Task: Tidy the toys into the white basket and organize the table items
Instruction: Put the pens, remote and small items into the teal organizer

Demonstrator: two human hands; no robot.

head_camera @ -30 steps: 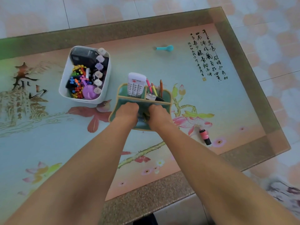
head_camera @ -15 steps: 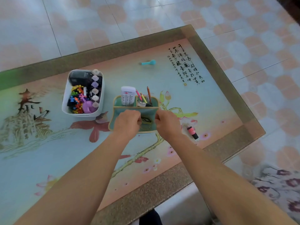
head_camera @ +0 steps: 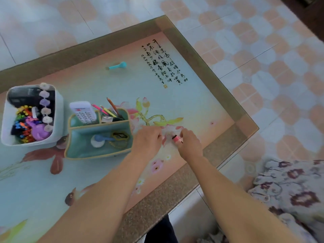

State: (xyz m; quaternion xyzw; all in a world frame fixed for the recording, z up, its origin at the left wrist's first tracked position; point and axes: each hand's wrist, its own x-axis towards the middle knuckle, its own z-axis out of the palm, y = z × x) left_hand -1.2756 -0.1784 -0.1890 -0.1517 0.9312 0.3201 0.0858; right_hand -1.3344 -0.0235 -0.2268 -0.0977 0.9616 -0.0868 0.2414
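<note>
The table carries black brush writing, too small to read, beyond the hands. Left of them stand a green organizer and, further left, the white basket full of toys. The right hand pinches a small pink tube; the left hand hovers beside it, fingers curled, seemingly empty.

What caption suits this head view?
Right hand closes on a small pink tube beside the green organizer.
</note>
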